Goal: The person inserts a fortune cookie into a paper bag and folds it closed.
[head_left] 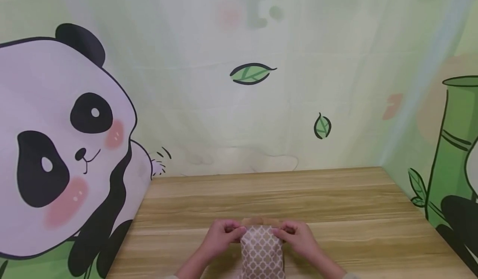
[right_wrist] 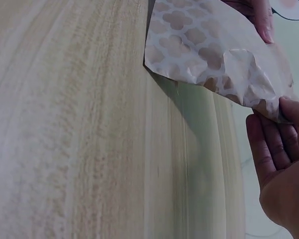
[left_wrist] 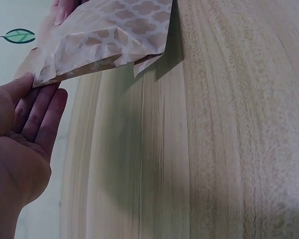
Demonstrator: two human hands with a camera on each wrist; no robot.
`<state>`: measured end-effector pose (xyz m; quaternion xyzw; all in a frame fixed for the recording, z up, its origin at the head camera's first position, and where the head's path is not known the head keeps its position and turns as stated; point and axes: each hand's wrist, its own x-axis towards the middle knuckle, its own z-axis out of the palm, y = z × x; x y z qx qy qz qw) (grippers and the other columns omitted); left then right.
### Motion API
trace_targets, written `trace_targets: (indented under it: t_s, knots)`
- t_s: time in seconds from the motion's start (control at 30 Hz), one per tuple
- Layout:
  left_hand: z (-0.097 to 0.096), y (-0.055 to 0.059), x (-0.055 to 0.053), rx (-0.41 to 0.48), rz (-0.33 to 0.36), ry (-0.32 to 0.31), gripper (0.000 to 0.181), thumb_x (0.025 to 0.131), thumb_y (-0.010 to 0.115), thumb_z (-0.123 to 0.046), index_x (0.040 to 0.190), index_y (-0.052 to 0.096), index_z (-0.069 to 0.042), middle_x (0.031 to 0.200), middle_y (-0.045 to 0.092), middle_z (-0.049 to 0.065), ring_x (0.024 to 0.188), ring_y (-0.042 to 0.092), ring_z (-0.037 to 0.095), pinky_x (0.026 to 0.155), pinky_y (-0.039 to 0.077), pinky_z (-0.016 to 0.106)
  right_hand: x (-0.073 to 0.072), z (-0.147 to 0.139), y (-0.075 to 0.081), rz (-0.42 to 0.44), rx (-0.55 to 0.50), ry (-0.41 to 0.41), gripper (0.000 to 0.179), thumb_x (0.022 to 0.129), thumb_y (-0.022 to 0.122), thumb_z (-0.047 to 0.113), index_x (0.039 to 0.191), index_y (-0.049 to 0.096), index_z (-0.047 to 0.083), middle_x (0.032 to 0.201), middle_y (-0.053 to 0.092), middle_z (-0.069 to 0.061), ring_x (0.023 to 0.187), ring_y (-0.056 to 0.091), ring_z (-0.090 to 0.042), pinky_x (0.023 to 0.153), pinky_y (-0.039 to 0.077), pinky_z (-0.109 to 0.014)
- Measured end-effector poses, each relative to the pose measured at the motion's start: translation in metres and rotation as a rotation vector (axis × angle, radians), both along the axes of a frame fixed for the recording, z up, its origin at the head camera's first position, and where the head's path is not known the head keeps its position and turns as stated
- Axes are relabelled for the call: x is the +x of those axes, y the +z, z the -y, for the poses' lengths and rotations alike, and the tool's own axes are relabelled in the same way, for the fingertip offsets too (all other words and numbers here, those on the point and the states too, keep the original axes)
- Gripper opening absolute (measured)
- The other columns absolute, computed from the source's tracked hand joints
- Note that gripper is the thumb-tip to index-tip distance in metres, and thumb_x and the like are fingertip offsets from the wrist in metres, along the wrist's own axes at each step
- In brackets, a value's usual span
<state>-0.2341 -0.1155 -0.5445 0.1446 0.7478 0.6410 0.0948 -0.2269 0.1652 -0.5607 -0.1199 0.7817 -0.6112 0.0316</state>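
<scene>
A brown paper bag (head_left: 262, 252) with a white lattice pattern is held between both hands near the table's front edge. My left hand (head_left: 223, 236) pinches its upper left corner, thumb on the patterned face and fingers behind. Opposite it, my right hand (head_left: 298, 238) pinches the upper right corner in the same way. A plain brown strip of the bag shows above the pattern, between the hands. In the left wrist view the paper bag (left_wrist: 134, 30) looks creased near the pinched end; the right wrist view shows the bag (right_wrist: 199, 50) slanting down toward the tabletop.
The wood-grain table (head_left: 336, 196) spreads around the hands. Behind it hangs a pale green backdrop (head_left: 194, 84) with printed leaves, a large panda (head_left: 48, 96) at left and a bamboo stalk (head_left: 453, 146) at right.
</scene>
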Motion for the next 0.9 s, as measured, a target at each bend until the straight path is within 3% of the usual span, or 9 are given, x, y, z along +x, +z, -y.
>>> trace_targets:
  t_s: [0.27, 0.53, 0.67, 0.9]
  knots:
    - [-0.002, -0.004, -0.001, 0.015, -0.009, -0.007, 0.017, 0.101, 0.073, -0.008, 0.103, 0.075, 0.009, 0.092, 0.078, 0.016, 0.082, 0.075, 0.014, 0.078, 0.065, 0.031, 0.001, 0.001, 0.004, 0.047, 0.008, 0.001, 0.016, 0.098, 0.078, 0.013, 0.095, 0.075, -0.003, 0.086, 0.075, -0.008, 0.076, 0.066, -0.010, 0.071, 0.055, -0.022]
    - [-0.013, -0.004, 0.003, -0.064, -0.032, -0.052, 0.018, 0.098, 0.079, -0.016, 0.099, 0.078, 0.002, 0.084, 0.077, 0.009, 0.071, 0.066, 0.009, 0.065, 0.056, 0.022, -0.001, 0.004, 0.008, 0.073, -0.021, 0.045, 0.016, 0.097, 0.078, 0.011, 0.100, 0.072, -0.004, 0.095, 0.077, -0.012, 0.083, 0.068, -0.015, 0.076, 0.055, -0.022]
    - [-0.016, -0.003, 0.006, -0.109, -0.047, -0.015, 0.015, 0.095, 0.081, -0.016, 0.096, 0.079, -0.001, 0.082, 0.076, 0.008, 0.068, 0.064, 0.009, 0.060, 0.052, 0.020, -0.002, 0.005, 0.008, 0.065, -0.038, 0.060, 0.016, 0.097, 0.077, 0.008, 0.101, 0.072, -0.006, 0.097, 0.078, -0.014, 0.083, 0.070, -0.014, 0.076, 0.056, -0.022]
    - [-0.017, 0.000, 0.006, -0.158, -0.025, 0.025, 0.016, 0.092, 0.084, -0.017, 0.092, 0.077, -0.003, 0.079, 0.075, 0.001, 0.070, 0.067, 0.011, 0.064, 0.057, 0.024, -0.003, 0.006, 0.011, 0.069, 0.009, 0.069, 0.019, 0.100, 0.075, 0.017, 0.104, 0.074, -0.001, 0.094, 0.074, -0.006, 0.085, 0.066, -0.012, 0.076, 0.054, -0.022]
